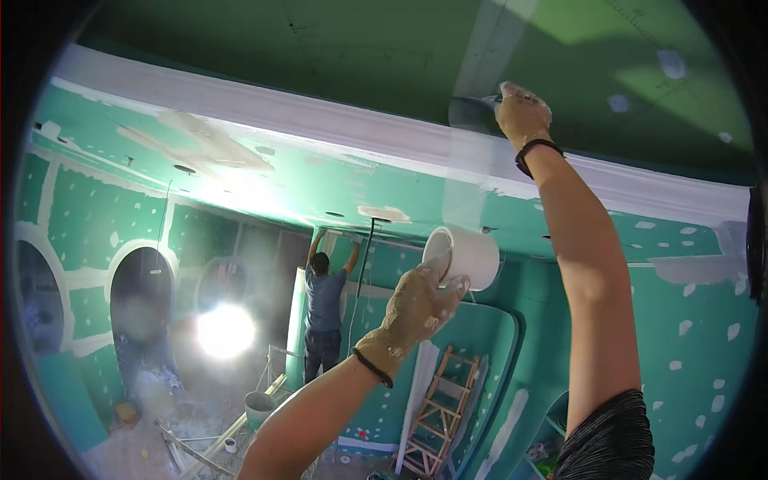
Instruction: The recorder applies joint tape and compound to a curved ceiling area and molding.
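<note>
My left hand (412,312), in a tan, plaster-smeared glove, is closed around a wide white roll of joint tape (478,260), held up on its side. A pale, see-through strip (466,180) runs up from beside the roll, across the white moulding and onto the green ceiling board. Up at that strip, my gloved right hand (524,116) is raised with its fingers closed. A thin grey blade, seemingly a putty knife (482,102), pokes out from its fingertips against the board; its handle is hidden in the hand.
A person (324,308) reaches up to the lower ceiling farther back. Below stand a wooden ladder (442,408) and a bucket (258,408) beside long timbers (232,440). A bright lamp (226,330) glares at the left, near arched openings (142,304). A dark rod (362,284) rises to the ceiling.
</note>
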{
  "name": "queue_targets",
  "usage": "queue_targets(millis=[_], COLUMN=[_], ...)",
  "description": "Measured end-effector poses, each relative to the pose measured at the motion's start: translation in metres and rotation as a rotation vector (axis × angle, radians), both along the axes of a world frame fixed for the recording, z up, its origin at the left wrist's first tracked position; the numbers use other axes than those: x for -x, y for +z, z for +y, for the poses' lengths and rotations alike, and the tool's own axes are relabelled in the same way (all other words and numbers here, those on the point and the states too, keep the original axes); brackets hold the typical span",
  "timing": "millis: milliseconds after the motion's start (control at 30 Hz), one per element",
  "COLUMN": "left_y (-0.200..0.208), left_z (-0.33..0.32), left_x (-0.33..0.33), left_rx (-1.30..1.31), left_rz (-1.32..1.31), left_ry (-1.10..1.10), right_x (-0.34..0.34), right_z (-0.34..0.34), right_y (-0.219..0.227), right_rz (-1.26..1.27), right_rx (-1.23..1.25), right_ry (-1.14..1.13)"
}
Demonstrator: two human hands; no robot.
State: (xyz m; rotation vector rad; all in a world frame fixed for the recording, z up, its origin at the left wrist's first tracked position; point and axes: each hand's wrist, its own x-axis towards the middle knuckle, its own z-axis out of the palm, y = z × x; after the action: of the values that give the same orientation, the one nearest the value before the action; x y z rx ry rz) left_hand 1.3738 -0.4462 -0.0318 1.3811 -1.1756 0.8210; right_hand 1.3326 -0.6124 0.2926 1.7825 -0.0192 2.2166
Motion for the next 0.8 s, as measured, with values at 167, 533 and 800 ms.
queue_targets(millis=[167,533,800], left_y=[0.023,0.071,0.106], left_z=[0.009,0.007,0.025], left_x=[0.030,0.051,0.032], left_rx=[0.088,0.220,0.180], left_rz=[0.014,-0.184,-0.105], left_ry=[-0.084,0.083,0.129], right_x=[0.042,-0.025,-0.058], right_z=[0.009,0.000,0.013], right_y=[-0.005,0.007,0.004], right_rz=[-0.045,0.146,0.029], right_rx=[0.057,-0.057,-0.077], right_ry=[-0.022,-0.010,0.101])
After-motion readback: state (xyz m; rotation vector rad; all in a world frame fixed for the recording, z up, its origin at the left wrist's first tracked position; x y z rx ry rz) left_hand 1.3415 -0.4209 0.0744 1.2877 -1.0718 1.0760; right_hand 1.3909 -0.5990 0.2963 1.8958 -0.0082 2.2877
